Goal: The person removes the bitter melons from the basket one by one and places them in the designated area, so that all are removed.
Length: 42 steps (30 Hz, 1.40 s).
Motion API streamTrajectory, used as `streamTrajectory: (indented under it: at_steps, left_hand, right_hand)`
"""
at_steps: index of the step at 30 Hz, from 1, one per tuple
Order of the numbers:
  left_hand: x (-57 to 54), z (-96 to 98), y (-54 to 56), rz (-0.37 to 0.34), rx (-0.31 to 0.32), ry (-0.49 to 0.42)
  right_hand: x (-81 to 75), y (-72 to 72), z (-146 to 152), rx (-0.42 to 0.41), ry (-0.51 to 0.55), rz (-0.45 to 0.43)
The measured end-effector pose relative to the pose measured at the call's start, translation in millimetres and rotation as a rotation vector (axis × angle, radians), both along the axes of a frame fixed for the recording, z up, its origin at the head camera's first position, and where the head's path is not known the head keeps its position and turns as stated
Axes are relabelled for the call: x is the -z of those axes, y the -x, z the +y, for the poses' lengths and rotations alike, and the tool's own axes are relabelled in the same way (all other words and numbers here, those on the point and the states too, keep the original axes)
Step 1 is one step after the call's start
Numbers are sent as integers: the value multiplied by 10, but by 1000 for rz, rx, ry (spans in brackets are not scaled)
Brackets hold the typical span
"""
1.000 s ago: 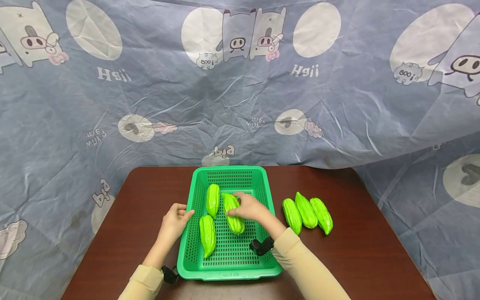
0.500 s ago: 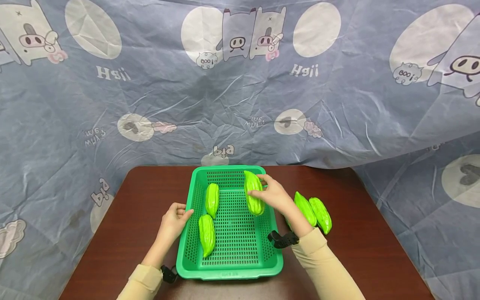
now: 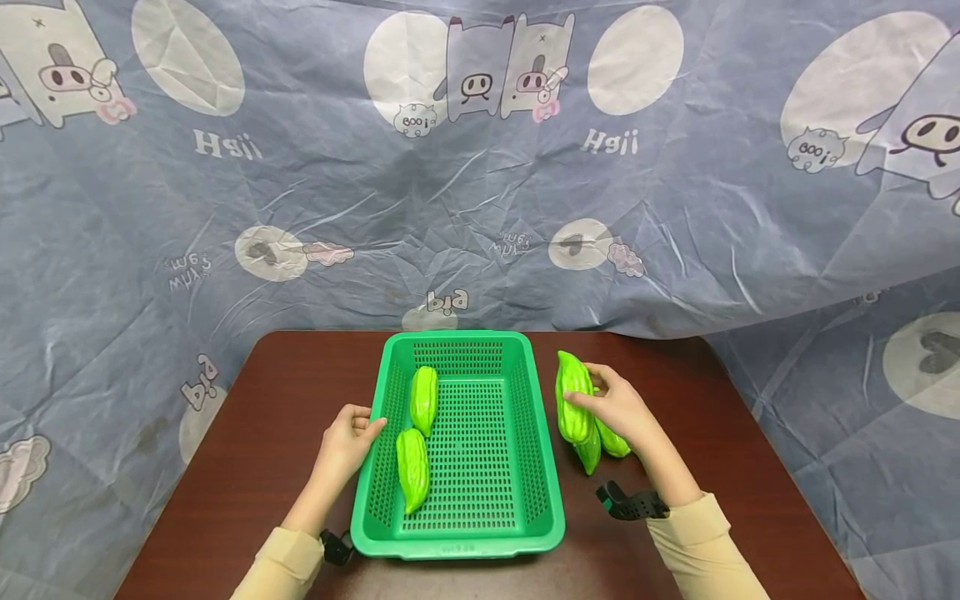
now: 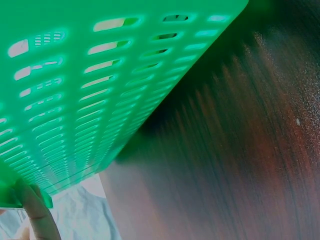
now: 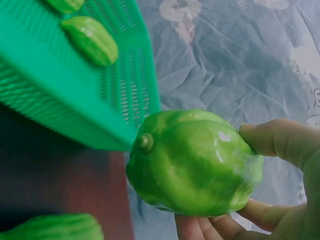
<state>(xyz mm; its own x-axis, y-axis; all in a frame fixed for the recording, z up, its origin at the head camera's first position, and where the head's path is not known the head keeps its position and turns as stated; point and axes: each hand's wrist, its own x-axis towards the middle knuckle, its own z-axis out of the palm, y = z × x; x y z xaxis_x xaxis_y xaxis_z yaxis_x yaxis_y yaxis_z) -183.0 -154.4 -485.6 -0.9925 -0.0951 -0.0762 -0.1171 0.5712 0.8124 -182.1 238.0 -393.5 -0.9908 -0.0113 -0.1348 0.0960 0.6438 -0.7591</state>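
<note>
My right hand (image 3: 618, 406) grips a bright green bitter melon (image 3: 573, 398) to the right of the basket, thumb on one side and fingers on the other. In the right wrist view the held melon (image 5: 192, 162) shows its stem end. Beneath it, partly covered, a bitter melon (image 3: 589, 454) lies on the table, with another melon (image 3: 613, 442) beside it. My left hand (image 3: 351, 440) pinches the left rim of the green plastic basket (image 3: 457, 547). Inside the basket, along its left side, lie an upper bitter melon (image 3: 424, 400) and a lower bitter melon (image 3: 412, 471).
The basket stands on a dark reddish-brown wooden table (image 3: 300, 375). Behind the table and at both sides hangs a grey-blue cloth (image 3: 420, 192) with cartoon prints. A black strap (image 3: 632, 503) circles my right wrist, another strap (image 3: 337, 547) my left.
My right hand has lifted the bitter melon out of the basket and carried it right, over the melons on the table. My left hand has stayed at the rim.
</note>
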Motion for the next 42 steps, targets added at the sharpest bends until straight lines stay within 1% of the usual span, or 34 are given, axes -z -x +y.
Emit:
streamTrajectory:
  at_steps: [3, 9, 12, 18, 24, 26, 28, 33, 35, 42]
  left_hand:
    - [2, -8, -5, -3, -3, -2]
    - [0, -12, -2, 0, 3, -7]
    - [-12, -6, -6, 0, 1, -5]
    - [-19, -2, -7, 5, -3, -9]
    - [-16, 19, -23, 57, -3, -15]
    - [-16, 22, -27, 69, -3, -16]
    - [-13, 19, -24, 56, -6, -18]
    - [5, -4, -6, 8, -5, -15]
    - [8, -6, -6, 3, -3, -10]
    - [29, -4, 16, 9, -5, -14]
  right_hand:
    - [92, -95, 84, 9, -4, -18]
    - [349, -258, 215, 34, -7, -64]
    - [483, -338, 260, 27, -33, -88]
    - [735, -518, 321, -17, -68, -119]
    - [904, -661, 353, -25, -46, -178]
    - [948, -691, 358, -17, -39, -182]
    - [991, -714, 361, -7, -31, -186]
    - [1096, -753, 365, -10, -25, -179]
    - [1130, -759, 366, -12, -25, -179]
    - [1169, -751, 367, 6, -23, -209]
